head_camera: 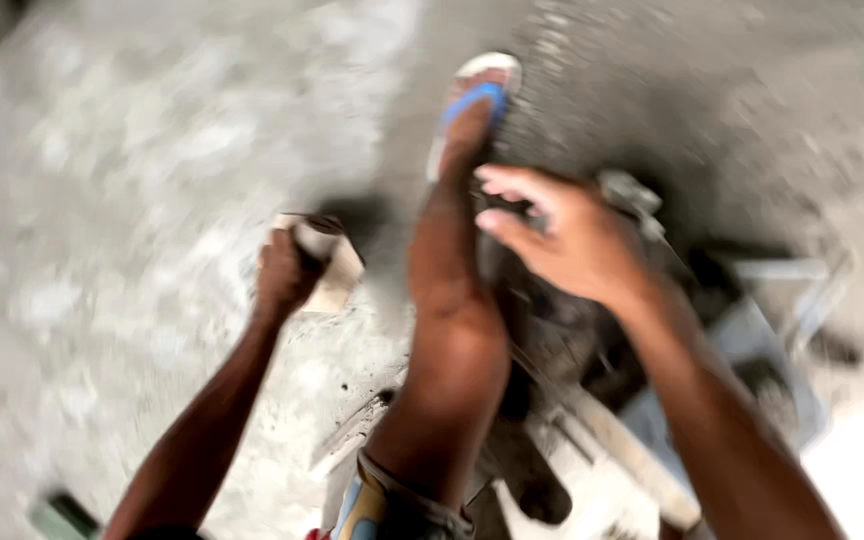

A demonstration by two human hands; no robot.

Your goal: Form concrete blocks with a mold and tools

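Count of what was seen from the head view

Two hands were counted, the left hand [287, 270] closed round one pale cylinder [317, 238] and the right hand [567, 240] spread open; one foot in one blue-strapped sandal [479, 95] was seen.

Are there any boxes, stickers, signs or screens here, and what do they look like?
No clear packages, labels, signs or screens show; the picture is blurred.
Nearest to one: a pale, tan, boxy block beside the left hand, which grips a pale roll-like thing; what it is cannot be told.
The right hand is open, over dark metal parts.
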